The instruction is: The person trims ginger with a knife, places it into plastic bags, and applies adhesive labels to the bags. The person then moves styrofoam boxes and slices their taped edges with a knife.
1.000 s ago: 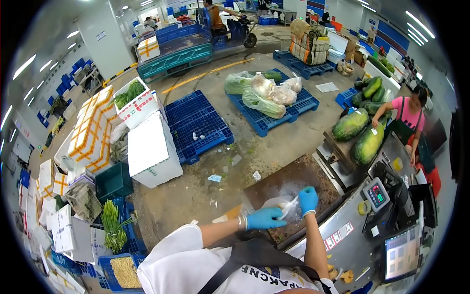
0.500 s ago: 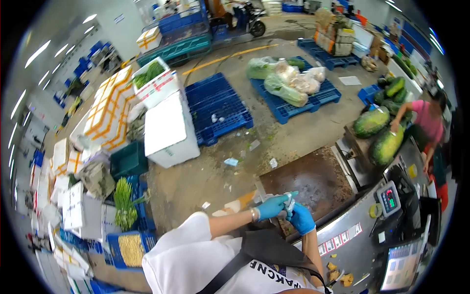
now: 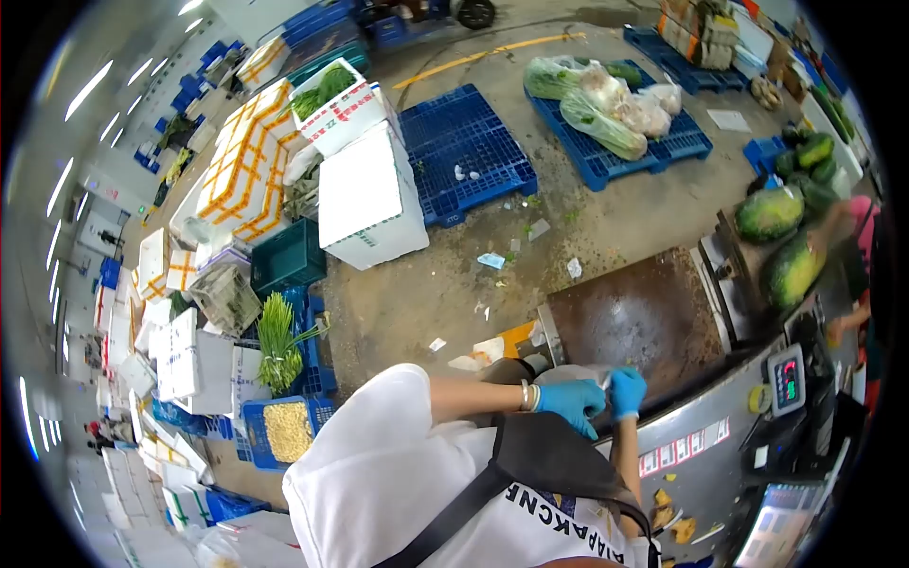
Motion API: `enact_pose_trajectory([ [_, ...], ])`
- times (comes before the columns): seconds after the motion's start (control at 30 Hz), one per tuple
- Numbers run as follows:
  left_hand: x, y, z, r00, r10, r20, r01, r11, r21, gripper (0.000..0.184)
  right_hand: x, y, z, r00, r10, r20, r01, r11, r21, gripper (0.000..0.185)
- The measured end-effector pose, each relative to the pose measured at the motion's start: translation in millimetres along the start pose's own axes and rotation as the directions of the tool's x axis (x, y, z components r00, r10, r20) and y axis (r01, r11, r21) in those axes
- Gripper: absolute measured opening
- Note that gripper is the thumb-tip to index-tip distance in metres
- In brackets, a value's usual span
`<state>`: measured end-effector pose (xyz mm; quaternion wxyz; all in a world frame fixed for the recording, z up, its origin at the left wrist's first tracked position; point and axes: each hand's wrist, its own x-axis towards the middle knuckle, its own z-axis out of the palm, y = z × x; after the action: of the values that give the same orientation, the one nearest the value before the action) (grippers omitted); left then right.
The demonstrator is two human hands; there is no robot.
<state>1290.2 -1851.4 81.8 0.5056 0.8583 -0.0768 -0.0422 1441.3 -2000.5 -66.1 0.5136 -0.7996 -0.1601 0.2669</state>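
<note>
Both my hands wear blue gloves and are in front of my chest, beside the brown metal platform (image 3: 636, 317). A thin, whitish see-through plastic bag (image 3: 574, 373) stretches between them and out past my left wrist. My left hand (image 3: 571, 405) has its fingers curled at the near side of the bag; its fingertips are partly hidden. My right hand (image 3: 626, 391) is closed on the bag's right end, knuckles up. Just right of my hands lies the steel counter (image 3: 620, 459) with a row of red-and-white labels (image 3: 684, 448).
A digital scale display (image 3: 787, 381) and a monitor (image 3: 778, 525) stand at right. Large green melons (image 3: 793, 270) lie beyond, near a person in pink (image 3: 864, 232). Foam boxes (image 3: 371, 204), green stalks (image 3: 279, 350) and a blue crate (image 3: 254, 417) are at left; blue pallets (image 3: 469, 156) lie ahead.
My hands have come apart slightly, and the crumpled plastic between them is now spread out. The view has swung, so the surroundings sit further right and the floor ahead higher.
</note>
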Motion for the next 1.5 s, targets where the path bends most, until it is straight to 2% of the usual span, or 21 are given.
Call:
enact_pose_trajectory([
  [0.03, 5, -4, 9, 0.996, 0.029, 0.085, -0.029, 1.000, 0.007, 0.039, 10, 24, 15, 0.985, -0.169, 0.026, 0.169, 0.944, -0.283, 0.014],
  [0.07, 7, -7, 7, 0.999, 0.018, 0.044, -0.013, 0.994, -0.106, 0.034, 15, 22, 31, 0.994, -0.079, -0.073, 0.073, 0.994, -0.084, 0.020],
  [0.1, 13, -12, -2, 1.000, 0.007, 0.029, 0.000, 0.972, -0.235, 0.029, 11, -17, 36, 0.992, -0.055, -0.116, 0.036, 0.987, -0.158, 0.025],
  [0.17, 23, 0, -31, 0.944, -0.319, -0.080, 0.265, 0.883, -0.388, 0.016, 19, -30, 37, 0.991, 0.080, -0.109, -0.081, 0.997, -0.010, 0.028],
  [0.2, 28, -7, -35, 0.906, -0.418, -0.069, 0.357, 0.840, -0.409, 0.018, 16, -25, 29, 0.992, -0.002, -0.126, 0.004, 1.000, 0.013, 0.030],
  [0.23, 42, -15, -40, 0.926, -0.366, -0.094, 0.338, 0.913, -0.229, 0.016, 13, -18, 24, 0.991, -0.011, -0.132, 0.035, 0.983, 0.183, 0.033],
  [0.3, 65, -31, -43, 0.933, -0.340, -0.121, 0.313, 0.929, -0.197, 0.003, -23, -69, -15, 0.981, 0.195, 0.016, -0.187, 0.909, 0.373, 0.036],
  [0.33, 75, -54, -34, 0.952, -0.192, -0.238, 0.156, 0.975, -0.161, 0.009, -37, -63, -30, 0.985, 0.173, 0.012, -0.168, 0.931, 0.323, 0.036],
  [0.37, 84, -55, -32, 0.955, -0.229, -0.190, 0.156, 0.930, -0.334, 0.008, -51, -52, -45, 0.989, 0.144, 0.022, -0.145, 0.951, 0.272, 0.035],
  [0.47, 117, -83, -19, 0.951, -0.232, -0.203, 0.180, 0.953, -0.244, 0.016, -111, -37, -96, 0.966, 0.234, -0.110, -0.174, 0.904, 0.391, 0.033],
  [0.63, 140, -152, 28, 0.992, 0.004, -0.129, 0.031, 0.964, 0.266, 0.024, -210, 42, -140, 0.647, 0.571, -0.505, -0.234, 0.779, 0.582, 0.024],
  [0.73, 140, -202, 71, 0.971, -0.227, 0.078, 0.201, 0.947, 0.251, 0.031, -254, 107, -134, 0.474, 0.668, -0.573, -0.265, 0.729, 0.631, 0.024],
  [0.77, 142, -198, 77, 0.924, -0.346, 0.164, 0.294, 0.915, 0.277, 0.032, -264, 125, -123, 0.492, 0.657, -0.571, -0.282, 0.741, 0.610, 0.024],
  [0.87, 131, -216, 107, 0.982, -0.176, -0.066, 0.185, 0.840, 0.509, 0.032, -279, 141, -103, 0.532, 0.659, -0.533, -0.367, 0.746, 0.556, 0.027],
  [0.97, 117, -135, 126, 0.963, 0.069, -0.260, 0.095, 0.817, 0.569, 0.029, -274, 146, -89, 0.547, 0.486, -0.682, -0.441, 0.860, 0.258, 0.028],
  [1.03, 110, -97, 151, 0.959, -0.284, 0.014, 0.280, 0.950, 0.137, 0.033, -261, 129, -95, 0.532, 0.455, -0.714, -0.465, 0.862, 0.202, 0.026],
  [1.07, 104, -76, 171, 0.896, -0.385, 0.222, 0.422, 0.894, -0.154, 0.035, -254, 124, -99, 0.536, 0.409, -0.738, -0.430, 0.885, 0.178, 0.024],
  [1.1, 104, -36, 185, 0.727, -0.557, 0.401, 0.661, 0.725, -0.192, 0.036, -248, 119, -102, 0.538, 0.364, -0.760, -0.396, 0.905, 0.153, 0.023],
  [1.13, 99, -29, 209, 0.714, -0.519, 0.470, 0.685, 0.658, -0.313, 0.040, -242, 114, -106, 0.589, 0.335, -0.736, -0.372, 0.920, 0.121, 0.022],
  [1.33, 113, -78, 305, 0.768, -0.544, 0.339, 0.591, 0.805, -0.047, 0.028, -219, 104, -132, 0.836, 0.129, -0.534, -0.323, 0.902, -0.287, 0.021],
  [1.5, 114, -44, 289, 0.745, -0.456, 0.487, 0.644, 0.684, -0.343, 0.020, -213, 111, -141, 0.929, 0.061, -0.366, -0.261, 0.810, -0.526, 0.018],
])
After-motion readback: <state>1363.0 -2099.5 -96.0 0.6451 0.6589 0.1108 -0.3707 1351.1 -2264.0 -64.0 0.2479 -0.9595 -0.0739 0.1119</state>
